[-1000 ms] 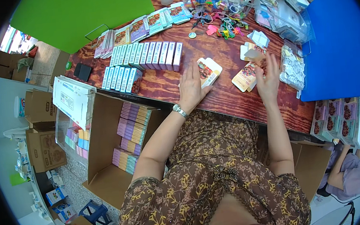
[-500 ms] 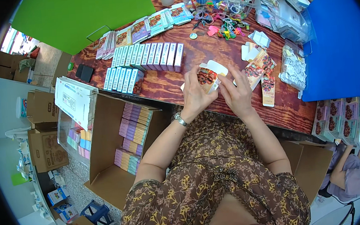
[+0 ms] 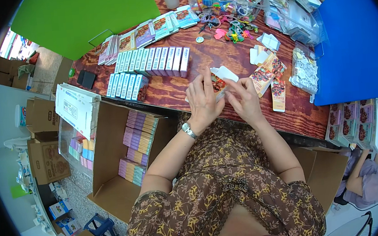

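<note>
- as left hand (image 3: 203, 96) grips the small carton (image 3: 218, 83), fingertips of right hand (image 3: 244, 99) meet its right side; can't tell if pinching
- carton between both grips, white flap (image 3: 227, 73) sticking out beyond
- risk: lopsided push could crease flap
- flat cartons (image 3: 262, 76) just right of right grip; stray knuckle could scatter them

Worktop (image 3: 306, 116): red-brown, wood-grained
Floor (image 3: 76, 191): grey, speckled
Stool (image 3: 101, 225): blue plastic
Left panel (image 3: 86, 19): flat, bright green
Right panel (image 3: 354, 49): flat, blue

Small printed carton (image 3: 218, 84) between hands (image 3: 203, 99) (image 3: 245, 102), white flap (image 3: 228, 73) apparently open.
</note>
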